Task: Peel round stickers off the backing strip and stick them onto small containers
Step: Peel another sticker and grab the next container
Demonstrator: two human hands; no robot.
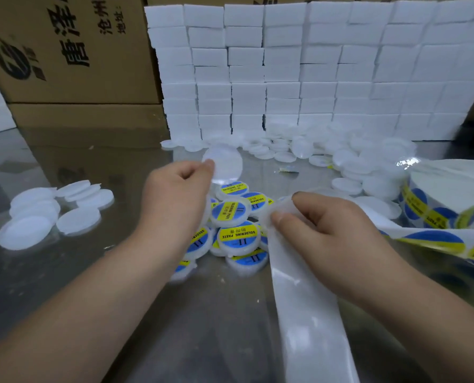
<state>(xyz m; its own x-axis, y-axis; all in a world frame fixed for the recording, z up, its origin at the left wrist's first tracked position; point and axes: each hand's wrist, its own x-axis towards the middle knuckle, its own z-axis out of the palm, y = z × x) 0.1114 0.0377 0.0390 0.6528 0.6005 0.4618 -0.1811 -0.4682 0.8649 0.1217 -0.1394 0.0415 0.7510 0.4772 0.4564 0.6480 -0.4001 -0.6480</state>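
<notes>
We hold a bare container (224, 161) pinched in our left hand (175, 194), raised just beyond the labelled pile (236, 225). Our right hand (321, 230) pinches the strip (307, 313) at its fold; whether a sticker is lifting there, we cannot tell. We judge the job partly done: a dozen or so labelled, many bare ones (368, 161) heaped beyond the right hand, more (51, 211) left of the left hand. The roll (445, 200) lies right of the right hand. White boxes (299, 70) and cartons (73, 48) stand behind. Nothing blocks us.
</notes>
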